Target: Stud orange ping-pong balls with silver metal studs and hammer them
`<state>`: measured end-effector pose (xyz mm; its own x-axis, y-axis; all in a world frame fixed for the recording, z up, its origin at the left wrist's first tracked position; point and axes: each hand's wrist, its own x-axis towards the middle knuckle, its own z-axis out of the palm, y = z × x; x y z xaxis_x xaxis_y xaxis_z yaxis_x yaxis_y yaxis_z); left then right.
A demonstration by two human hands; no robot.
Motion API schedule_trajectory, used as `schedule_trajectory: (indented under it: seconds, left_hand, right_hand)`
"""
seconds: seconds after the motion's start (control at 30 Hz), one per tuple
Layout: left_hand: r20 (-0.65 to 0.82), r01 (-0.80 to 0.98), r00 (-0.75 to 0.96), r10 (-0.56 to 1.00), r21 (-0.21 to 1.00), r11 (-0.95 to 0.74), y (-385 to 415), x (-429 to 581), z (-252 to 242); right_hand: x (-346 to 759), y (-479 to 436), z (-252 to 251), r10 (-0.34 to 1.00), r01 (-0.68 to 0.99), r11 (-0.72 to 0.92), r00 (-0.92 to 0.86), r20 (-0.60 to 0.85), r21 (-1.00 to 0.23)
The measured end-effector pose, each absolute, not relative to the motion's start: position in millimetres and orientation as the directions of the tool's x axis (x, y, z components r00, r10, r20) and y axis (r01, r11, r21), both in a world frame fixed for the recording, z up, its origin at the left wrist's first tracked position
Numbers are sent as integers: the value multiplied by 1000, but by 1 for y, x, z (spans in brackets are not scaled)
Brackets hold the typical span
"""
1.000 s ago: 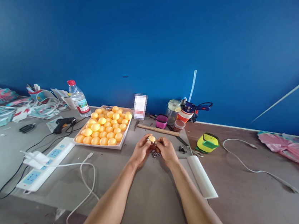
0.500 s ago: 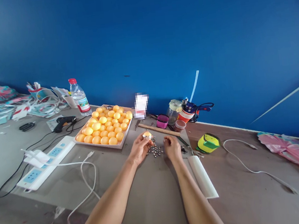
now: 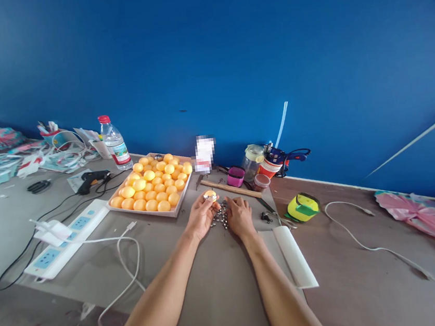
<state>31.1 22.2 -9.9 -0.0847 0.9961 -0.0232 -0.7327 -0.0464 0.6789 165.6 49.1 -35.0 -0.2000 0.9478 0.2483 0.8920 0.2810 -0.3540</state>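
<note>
Just below the centre of the frame, the left hand (image 3: 200,216) holds an orange ball (image 3: 210,195) ringed with shiny bits, its fingers pinching the sides. The ball looks hollow and thin-walled, so probably very light, stiff yet easily dented, and rather slippery where bare; a gentle hold on opposite sides, clear of the shiny bits, should suit it best. The small metal beads (image 3: 222,217) heaped on the counter (image 3: 221,280) beneath look hard and apt to roll, better picked up singly with the fingertips. Over the heap's right edge, the right hand (image 3: 241,216) has its fingers bent downward; whether they pinch a bead, I cannot tell. Half a second ago that hand stood apart to the right of the heap; now it has come in against it, while the left hand and ball sit slightly further left. The tray (image 3: 175,213) of similar balls, left of centre, remains in place.
</note>
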Motion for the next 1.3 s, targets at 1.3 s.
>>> schedule_trajectory:
  seconds: [1.3]
  left_hand:
    - [-15, -768, 101, 995, 635, 88, 20, 34, -18]
  right_hand:
    - [166, 37, -5, 980, -457, -106, -198, -15, -883]
